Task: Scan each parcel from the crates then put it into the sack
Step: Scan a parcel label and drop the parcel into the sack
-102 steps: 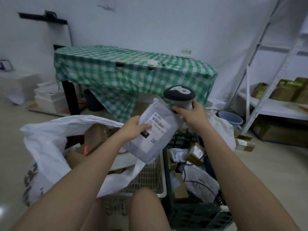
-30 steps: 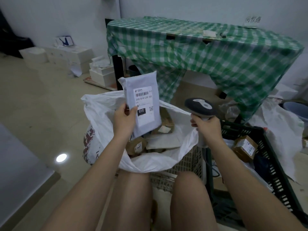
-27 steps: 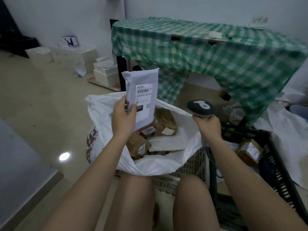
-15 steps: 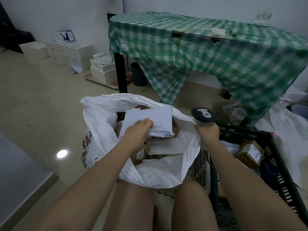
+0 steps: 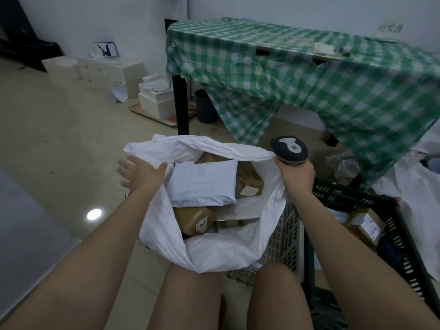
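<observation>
1. A tiled floor [image 5: 59,139] runs back to a surface under a green checked cloth [image 5: 297,75].
2. The white sack [image 5: 214,248] stands open between the knees; the grey parcel [image 5: 202,184] lies inside on brown boxes.
3. The left hand [image 5: 140,172] hovers at the sack's left rim, fingers spread, holding nothing.
4. The right hand [image 5: 296,177] grips the scanner [image 5: 289,150] and, it seems, pinches the sack's rim.
5. A dark crate [image 5: 402,236] sits at right.

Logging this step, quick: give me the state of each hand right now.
Left hand: open, fingers spread, holding nothing, at the sack rim.
Right hand: closed on the scanner, also pinching the sack's edge.
</observation>
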Demonstrator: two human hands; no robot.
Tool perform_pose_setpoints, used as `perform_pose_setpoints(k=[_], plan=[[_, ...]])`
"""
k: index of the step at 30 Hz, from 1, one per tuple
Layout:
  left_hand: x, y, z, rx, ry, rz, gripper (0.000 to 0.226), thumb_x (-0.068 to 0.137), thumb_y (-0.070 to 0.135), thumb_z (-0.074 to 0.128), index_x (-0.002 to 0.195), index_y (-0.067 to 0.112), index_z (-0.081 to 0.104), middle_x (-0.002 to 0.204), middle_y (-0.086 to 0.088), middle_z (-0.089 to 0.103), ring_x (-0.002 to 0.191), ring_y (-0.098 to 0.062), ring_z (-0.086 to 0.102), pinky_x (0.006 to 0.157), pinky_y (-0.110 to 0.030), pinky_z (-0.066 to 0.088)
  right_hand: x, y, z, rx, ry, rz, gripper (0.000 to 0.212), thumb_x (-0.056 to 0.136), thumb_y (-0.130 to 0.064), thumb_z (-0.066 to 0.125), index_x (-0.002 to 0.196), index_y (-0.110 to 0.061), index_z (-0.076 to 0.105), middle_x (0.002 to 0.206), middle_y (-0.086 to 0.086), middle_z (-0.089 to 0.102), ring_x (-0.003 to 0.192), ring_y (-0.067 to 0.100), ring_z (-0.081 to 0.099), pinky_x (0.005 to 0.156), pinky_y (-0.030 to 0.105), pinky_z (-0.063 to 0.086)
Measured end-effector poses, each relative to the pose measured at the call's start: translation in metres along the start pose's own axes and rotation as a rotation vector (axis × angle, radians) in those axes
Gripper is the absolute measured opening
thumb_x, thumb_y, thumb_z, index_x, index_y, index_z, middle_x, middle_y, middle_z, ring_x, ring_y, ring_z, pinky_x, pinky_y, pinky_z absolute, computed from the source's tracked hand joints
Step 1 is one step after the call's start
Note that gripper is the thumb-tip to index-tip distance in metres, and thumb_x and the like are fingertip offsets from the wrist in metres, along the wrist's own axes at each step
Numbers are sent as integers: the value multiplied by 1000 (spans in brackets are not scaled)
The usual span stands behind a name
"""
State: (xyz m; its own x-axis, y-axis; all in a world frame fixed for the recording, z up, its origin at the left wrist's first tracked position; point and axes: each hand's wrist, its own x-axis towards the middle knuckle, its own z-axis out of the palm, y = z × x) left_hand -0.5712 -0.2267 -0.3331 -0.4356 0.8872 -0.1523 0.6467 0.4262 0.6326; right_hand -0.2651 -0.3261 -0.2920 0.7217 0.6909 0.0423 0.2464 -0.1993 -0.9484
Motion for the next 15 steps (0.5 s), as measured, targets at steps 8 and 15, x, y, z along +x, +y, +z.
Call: perform_pose_setpoints(k=[8, 15], plan=[[14, -17, -11, -459, -79, -43, 37, 92, 20, 60, 116, -9, 59, 111, -19, 63, 109, -39, 59, 77, -33, 44, -3, -18, 26, 15, -48, 41, 34, 76, -23, 78, 105, -9, 66, 92, 3, 66, 90, 22, 63, 82, 36, 53], [11, 47, -44, -596, 18, 210, 11, 98, 8, 37, 107, 9, 43, 100, -11, 48, 88, -24, 46, 74, -29, 36, 11, -67, 66, 53, -132, -25, 44, 72, -13, 76, 114, -7, 63, 106, 10, 68, 99, 27, 64, 88, 42, 54]])
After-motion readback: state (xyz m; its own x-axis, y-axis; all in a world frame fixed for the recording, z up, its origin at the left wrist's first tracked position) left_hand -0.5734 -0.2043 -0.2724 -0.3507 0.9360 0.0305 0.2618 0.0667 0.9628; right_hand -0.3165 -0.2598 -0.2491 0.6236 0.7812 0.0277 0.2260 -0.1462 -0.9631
